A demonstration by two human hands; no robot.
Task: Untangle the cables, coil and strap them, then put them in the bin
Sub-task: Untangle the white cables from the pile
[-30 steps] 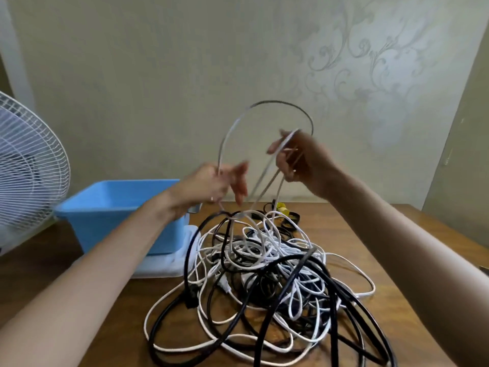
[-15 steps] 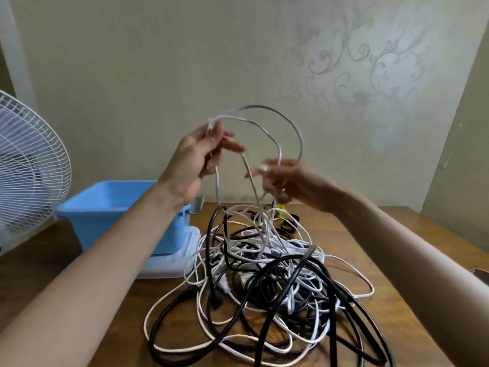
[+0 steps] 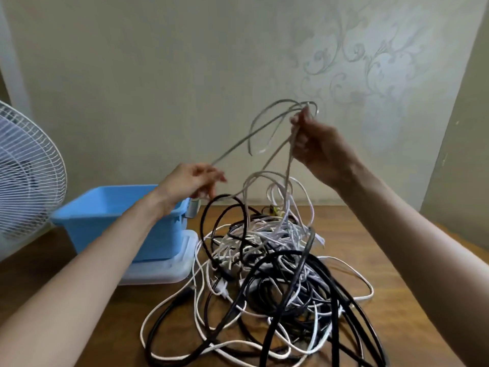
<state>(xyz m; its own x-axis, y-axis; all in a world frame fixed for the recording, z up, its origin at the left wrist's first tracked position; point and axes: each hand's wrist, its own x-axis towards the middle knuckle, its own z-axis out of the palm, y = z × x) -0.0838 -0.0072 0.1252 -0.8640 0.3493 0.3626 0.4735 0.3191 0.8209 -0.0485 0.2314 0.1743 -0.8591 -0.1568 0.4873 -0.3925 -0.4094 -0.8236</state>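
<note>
Above the brown wooden counter point(image 3: 370, 260), right hand point(image 3: 315, 144) pinches looped thin grey-white cable point(image 3: 264, 120) raised high; left hand point(image 3: 190, 181) lower, fingers closed on same cable's strand. Tangled pile of black and white cables point(image 3: 277, 274) lies mid-counter, just right of light blue plastic bin point(image 3: 111, 215) on clear lid point(image 3: 169, 268). White fan point(image 3: 23, 176) far left.

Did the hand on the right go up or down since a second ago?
Yes. The right hand went up, holding loops of the thin grey cable higher against the swirly patterned wall, farther above the brown wooden table.
</note>
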